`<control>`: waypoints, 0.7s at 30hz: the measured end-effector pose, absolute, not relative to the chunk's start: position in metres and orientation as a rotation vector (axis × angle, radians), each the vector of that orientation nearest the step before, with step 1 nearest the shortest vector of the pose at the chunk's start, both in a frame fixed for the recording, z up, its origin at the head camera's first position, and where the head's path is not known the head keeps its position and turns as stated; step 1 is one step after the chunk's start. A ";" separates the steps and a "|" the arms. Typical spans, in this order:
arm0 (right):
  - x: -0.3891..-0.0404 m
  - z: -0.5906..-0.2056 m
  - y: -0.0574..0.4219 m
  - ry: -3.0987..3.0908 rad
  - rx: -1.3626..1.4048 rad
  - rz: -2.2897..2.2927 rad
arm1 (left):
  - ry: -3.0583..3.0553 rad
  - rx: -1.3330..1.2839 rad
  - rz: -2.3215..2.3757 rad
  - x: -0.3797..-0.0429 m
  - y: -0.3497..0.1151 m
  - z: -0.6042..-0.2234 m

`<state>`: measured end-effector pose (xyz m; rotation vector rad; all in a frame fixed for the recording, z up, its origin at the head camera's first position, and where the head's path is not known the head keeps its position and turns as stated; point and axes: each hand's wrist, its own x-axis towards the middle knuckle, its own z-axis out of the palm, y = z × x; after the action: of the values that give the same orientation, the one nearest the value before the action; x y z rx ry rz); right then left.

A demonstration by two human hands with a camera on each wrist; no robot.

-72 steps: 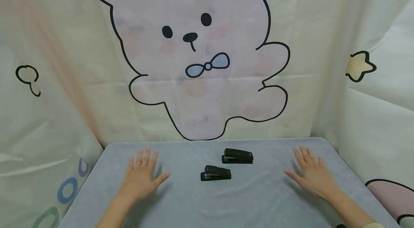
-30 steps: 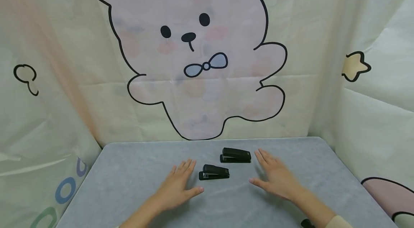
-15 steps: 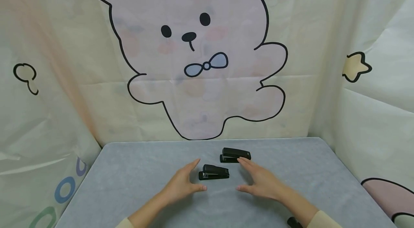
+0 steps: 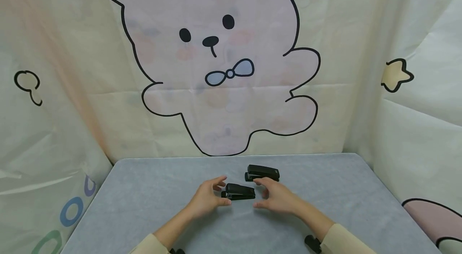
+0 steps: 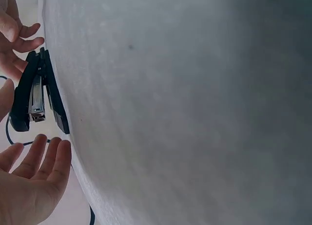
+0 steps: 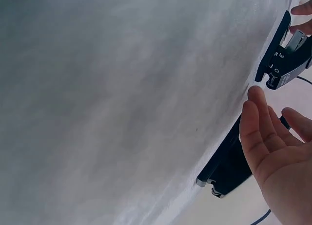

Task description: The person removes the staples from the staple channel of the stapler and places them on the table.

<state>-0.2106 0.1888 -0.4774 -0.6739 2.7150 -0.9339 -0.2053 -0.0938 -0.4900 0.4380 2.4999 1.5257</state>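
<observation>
Worktop [image 4: 144,184], grey-blue, carries near stapler [image 4: 238,192] and far stapler [image 4: 263,172], both black, both flat on their bases. Near stapler sits mid-worktop, between the two hands, its gaping end facing left; far stapler lies behind it and slightly right, toward the back edge. Left hand [image 4: 206,198] is just beside the near stapler's left end — fingers loosely bent, thumb and fingers spread apart, gripping nothing; left wrist view shows a small gap to the stapler. Right hand [image 4: 276,196] is at the other end, same loose bend, thumb and fingers apart, also gripping nothing. Its fingers overlap the far stapler's front edge in head view; cannot tell if they touch it. Hands are apart from each other. Cream sleeve [image 4: 344,242] on right arm, black unit [image 4: 313,243] at that wrist. Behind: pale curtain [image 4: 335,125], bear drawing [image 4: 216,101] with blue bow tie [image 4: 229,73].
</observation>
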 end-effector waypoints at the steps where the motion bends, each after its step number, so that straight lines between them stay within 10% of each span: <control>1: -0.212 -0.478 0.188 2.701 -0.674 -0.961 | 2.497 0.440 1.531 -0.206 -0.093 -0.490; 21: -0.227 -0.487 0.173 2.614 -0.732 -1.121 | 2.386 0.424 1.740 -0.215 -0.083 -0.494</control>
<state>-0.2274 0.1732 -0.4872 -0.7317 2.6138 -1.1213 -0.2147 -0.0828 -0.4944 0.4237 2.3859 1.7400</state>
